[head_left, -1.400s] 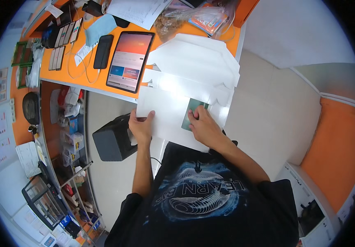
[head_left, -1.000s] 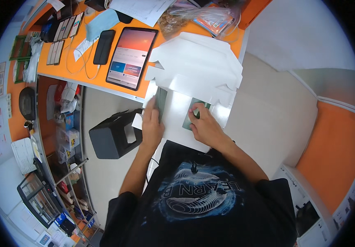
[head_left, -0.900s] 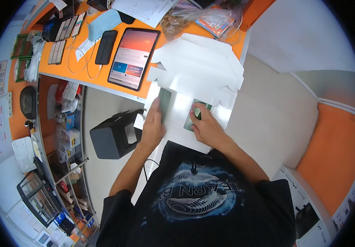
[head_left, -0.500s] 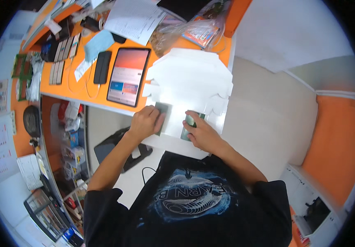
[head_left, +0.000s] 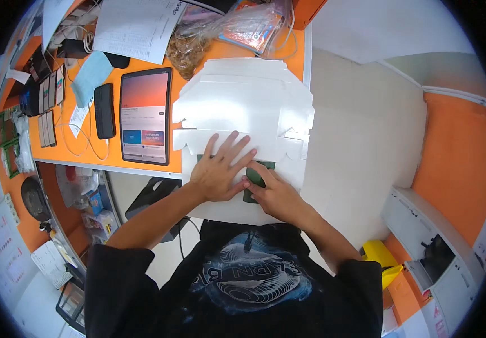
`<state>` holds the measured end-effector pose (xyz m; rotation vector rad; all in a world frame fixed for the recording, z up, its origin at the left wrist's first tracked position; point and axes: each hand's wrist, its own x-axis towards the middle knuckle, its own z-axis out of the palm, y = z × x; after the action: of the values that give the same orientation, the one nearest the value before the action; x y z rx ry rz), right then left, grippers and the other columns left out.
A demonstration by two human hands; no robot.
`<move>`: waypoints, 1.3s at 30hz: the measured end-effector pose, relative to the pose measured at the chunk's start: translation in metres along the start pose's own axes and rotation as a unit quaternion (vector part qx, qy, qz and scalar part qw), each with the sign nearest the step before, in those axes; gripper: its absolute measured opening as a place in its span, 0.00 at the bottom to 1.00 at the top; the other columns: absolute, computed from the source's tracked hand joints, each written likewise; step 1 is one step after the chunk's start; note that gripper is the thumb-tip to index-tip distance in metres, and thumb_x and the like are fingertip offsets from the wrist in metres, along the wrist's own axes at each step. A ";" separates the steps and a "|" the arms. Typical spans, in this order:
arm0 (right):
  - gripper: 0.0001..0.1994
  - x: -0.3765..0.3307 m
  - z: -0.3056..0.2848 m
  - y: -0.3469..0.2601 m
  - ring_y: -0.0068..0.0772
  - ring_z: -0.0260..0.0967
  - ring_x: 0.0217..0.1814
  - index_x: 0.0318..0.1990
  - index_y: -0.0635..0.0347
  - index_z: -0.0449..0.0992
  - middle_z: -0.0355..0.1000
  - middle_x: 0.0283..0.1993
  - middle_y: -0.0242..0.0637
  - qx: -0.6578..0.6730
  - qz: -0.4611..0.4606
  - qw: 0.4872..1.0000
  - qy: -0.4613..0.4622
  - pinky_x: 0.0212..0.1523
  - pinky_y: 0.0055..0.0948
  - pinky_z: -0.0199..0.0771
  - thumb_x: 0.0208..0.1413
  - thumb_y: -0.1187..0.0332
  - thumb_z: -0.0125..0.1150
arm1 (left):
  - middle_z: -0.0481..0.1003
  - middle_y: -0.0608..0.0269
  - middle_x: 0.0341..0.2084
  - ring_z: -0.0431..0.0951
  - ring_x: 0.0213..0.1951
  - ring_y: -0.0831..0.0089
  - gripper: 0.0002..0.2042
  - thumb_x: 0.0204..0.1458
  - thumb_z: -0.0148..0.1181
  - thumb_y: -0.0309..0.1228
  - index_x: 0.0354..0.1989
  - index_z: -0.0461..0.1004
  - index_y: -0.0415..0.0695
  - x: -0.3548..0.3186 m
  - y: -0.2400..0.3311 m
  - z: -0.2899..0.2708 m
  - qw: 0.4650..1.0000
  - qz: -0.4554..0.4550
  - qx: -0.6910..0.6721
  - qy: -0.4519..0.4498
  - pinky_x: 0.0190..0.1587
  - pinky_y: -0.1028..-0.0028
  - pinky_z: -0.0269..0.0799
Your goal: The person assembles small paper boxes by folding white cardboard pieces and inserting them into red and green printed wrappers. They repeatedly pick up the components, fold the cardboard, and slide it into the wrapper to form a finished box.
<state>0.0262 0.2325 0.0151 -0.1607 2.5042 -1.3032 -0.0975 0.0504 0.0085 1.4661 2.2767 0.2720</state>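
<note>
A flat white cardboard box blank (head_left: 243, 107) lies on the orange desk (head_left: 305, 45), its near part hanging toward me. My left hand (head_left: 220, 169) presses flat on it with fingers spread, covering most of a dark green piece (head_left: 200, 158). My right hand (head_left: 271, 191) rests beside it, fingers touching a small dark green card (head_left: 257, 174) that lies on the white sheet. Neither hand lifts anything.
A tablet (head_left: 146, 115) with a lit screen lies left of the box blank, a black phone (head_left: 104, 110) and a blue face mask (head_left: 91, 76) further left. Papers (head_left: 139, 28) and a plastic bag (head_left: 243, 25) lie at the desk's far side. A black device (head_left: 153, 194) sits under the desk edge. A white machine (head_left: 440, 253) stands at right.
My left hand moved right from the sheet's left edge, folding a flap over, and now lies spread flat on it. My right hand stayed on the green card. The view shifted closer.
</note>
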 end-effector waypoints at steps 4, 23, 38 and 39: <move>0.22 0.000 -0.006 0.005 0.46 0.68 0.55 0.56 0.57 0.75 0.57 0.68 0.42 0.028 -0.050 0.998 0.004 0.51 0.39 0.74 0.52 0.75 0.65 | 0.52 0.52 0.71 0.48 0.72 0.51 0.36 0.57 0.51 0.57 0.70 0.58 0.52 -0.003 -0.002 -0.004 0.998 0.018 -0.003 0.068 0.70 0.44 0.39; 0.38 0.151 -0.091 0.020 0.53 0.54 0.71 0.62 0.56 0.67 0.60 0.66 0.49 -0.312 0.043 0.946 0.079 0.63 0.64 0.58 0.39 0.57 0.74 | 0.73 0.37 0.42 0.75 0.44 0.42 0.20 0.51 0.51 0.26 0.52 0.70 0.30 -0.051 0.011 0.022 0.851 -0.355 -0.185 0.341 0.47 0.54 0.72; 0.47 0.209 -0.133 0.011 0.48 0.72 0.56 0.58 0.67 0.68 0.72 0.54 0.53 -0.283 0.049 0.951 -0.113 0.56 0.38 0.72 0.25 0.54 0.81 | 0.76 0.38 0.37 0.77 0.40 0.45 0.15 0.53 0.51 0.27 0.46 0.74 0.31 -0.061 0.007 0.032 0.764 -0.351 -0.358 0.407 0.44 0.57 0.71; 0.48 0.206 -0.129 0.005 0.47 0.72 0.56 0.59 0.66 0.68 0.72 0.55 0.53 -0.319 0.038 0.943 -0.090 0.56 0.38 0.72 0.25 0.54 0.81 | 0.76 0.39 0.37 0.77 0.40 0.46 0.15 0.54 0.51 0.27 0.46 0.74 0.32 -0.064 0.011 0.031 0.756 -0.339 -0.365 0.425 0.45 0.58 0.71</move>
<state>-0.2099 0.2859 0.0346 -0.3034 2.6413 -0.3839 -0.0515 -0.0047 0.0008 0.0120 2.6124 1.6152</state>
